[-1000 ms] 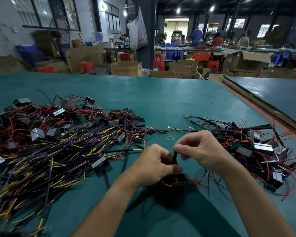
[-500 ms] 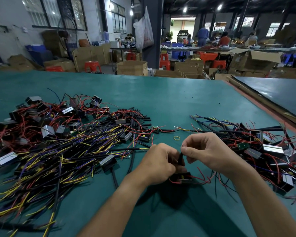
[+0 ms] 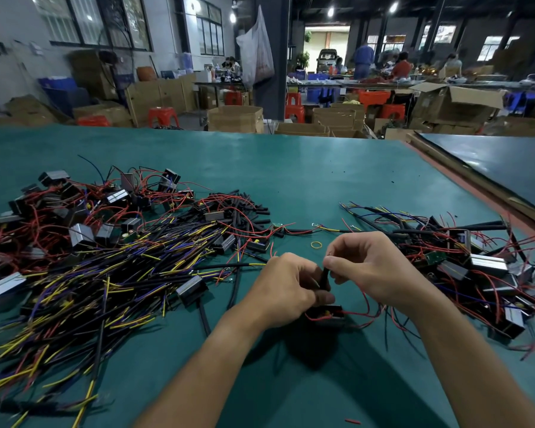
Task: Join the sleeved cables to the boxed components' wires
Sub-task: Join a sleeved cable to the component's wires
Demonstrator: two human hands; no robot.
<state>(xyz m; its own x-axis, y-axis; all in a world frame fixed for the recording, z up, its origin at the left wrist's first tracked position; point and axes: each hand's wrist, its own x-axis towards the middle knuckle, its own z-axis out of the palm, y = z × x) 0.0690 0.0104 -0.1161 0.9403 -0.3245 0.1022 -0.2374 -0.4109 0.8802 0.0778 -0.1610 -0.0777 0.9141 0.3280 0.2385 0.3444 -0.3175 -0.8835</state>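
My left hand [image 3: 286, 287] and my right hand [image 3: 369, 268] meet over the green table [image 3: 291, 168]. Between the fingertips stands a short black sleeved cable [image 3: 324, 278], pinched by both hands. Just below the left thumb sits a small black boxed component [image 3: 326, 315] with thin red wires [image 3: 366, 299] curling out to the right under my right wrist. How the wire ends meet inside the fingers is hidden.
A big heap of black sleeved cables with yellow, purple and red leads and boxed components [image 3: 90, 257] fills the left. Another pile of boxed components with cables [image 3: 476, 267] lies right. A yellow rubber band [image 3: 316, 244] lies beyond my hands. A raised table edge [image 3: 482, 183] runs at right.
The view has shifted slightly. My hands stay together on the black cable, the right fingers having worked a little along its top end.
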